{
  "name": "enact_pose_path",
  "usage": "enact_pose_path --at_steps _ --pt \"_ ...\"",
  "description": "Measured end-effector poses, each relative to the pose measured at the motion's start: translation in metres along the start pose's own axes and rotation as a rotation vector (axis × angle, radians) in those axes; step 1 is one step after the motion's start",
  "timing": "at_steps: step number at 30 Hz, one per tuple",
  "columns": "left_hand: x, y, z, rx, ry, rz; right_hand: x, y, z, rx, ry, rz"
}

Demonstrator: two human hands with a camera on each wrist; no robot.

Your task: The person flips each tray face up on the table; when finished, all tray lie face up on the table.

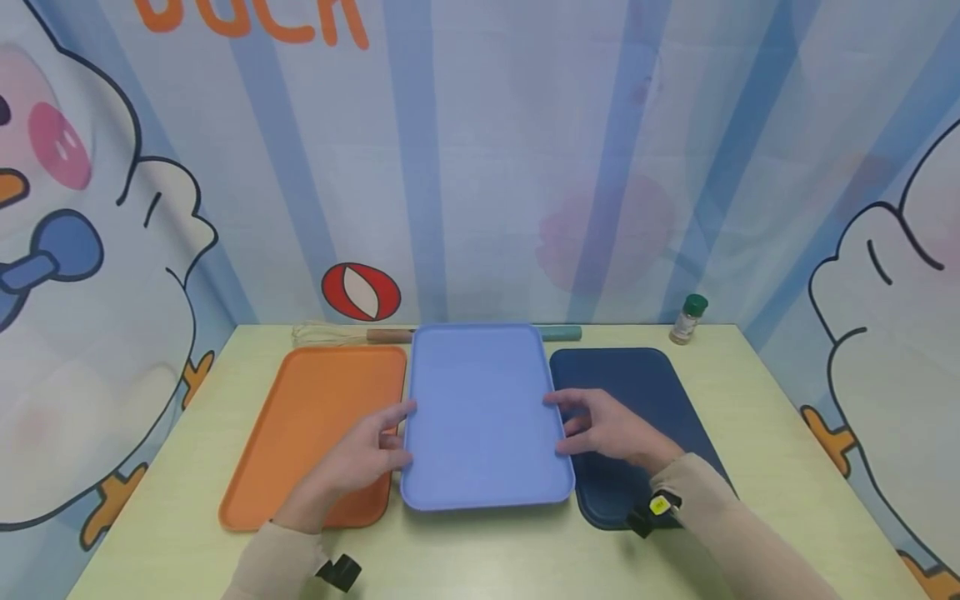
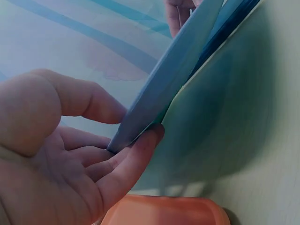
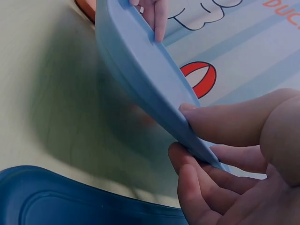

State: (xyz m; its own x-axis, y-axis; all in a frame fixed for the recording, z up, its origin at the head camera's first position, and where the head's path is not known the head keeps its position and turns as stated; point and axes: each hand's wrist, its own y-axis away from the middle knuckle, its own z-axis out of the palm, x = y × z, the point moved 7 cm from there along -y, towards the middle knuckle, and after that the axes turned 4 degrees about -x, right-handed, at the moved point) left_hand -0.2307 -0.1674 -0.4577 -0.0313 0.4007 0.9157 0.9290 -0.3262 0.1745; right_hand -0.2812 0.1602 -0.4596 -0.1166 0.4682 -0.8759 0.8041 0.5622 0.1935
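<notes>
A light blue tray [image 1: 480,417] is held a little above the table between an orange tray [image 1: 315,433] and a dark blue tray [image 1: 637,400]. My left hand [image 1: 375,450] grips its left rim, thumb on top and fingers under the edge [image 2: 140,145]. My right hand [image 1: 600,429] grips the right rim the same way, with the fingers [image 3: 197,154] curled beneath the light blue tray [image 3: 140,70]. In the left wrist view the light blue tray [image 2: 173,70] is seen edge-on, its shadow on the table.
A wire whisk [image 1: 330,335] with a wooden handle lies along the back edge, beside a teal handle [image 1: 562,333]. A small spice jar with a green lid [image 1: 687,319] stands at the back right. A printed cartoon curtain encloses the pale green table [image 1: 787,433].
</notes>
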Motion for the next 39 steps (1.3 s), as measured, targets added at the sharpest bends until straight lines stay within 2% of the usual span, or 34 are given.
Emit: enact_pose_path --at_steps 16,26,39 --pt "-0.007 -0.012 0.000 0.012 -0.117 -0.018 0.001 -0.007 0.004 0.033 0.075 0.011" --pt "-0.007 -0.013 0.002 0.008 -0.197 -0.032 0.001 -0.010 0.011 -0.005 0.083 0.010" --pt "-0.008 -0.014 0.006 0.002 -0.352 -0.035 0.009 -0.009 0.017 -0.016 0.101 0.059"
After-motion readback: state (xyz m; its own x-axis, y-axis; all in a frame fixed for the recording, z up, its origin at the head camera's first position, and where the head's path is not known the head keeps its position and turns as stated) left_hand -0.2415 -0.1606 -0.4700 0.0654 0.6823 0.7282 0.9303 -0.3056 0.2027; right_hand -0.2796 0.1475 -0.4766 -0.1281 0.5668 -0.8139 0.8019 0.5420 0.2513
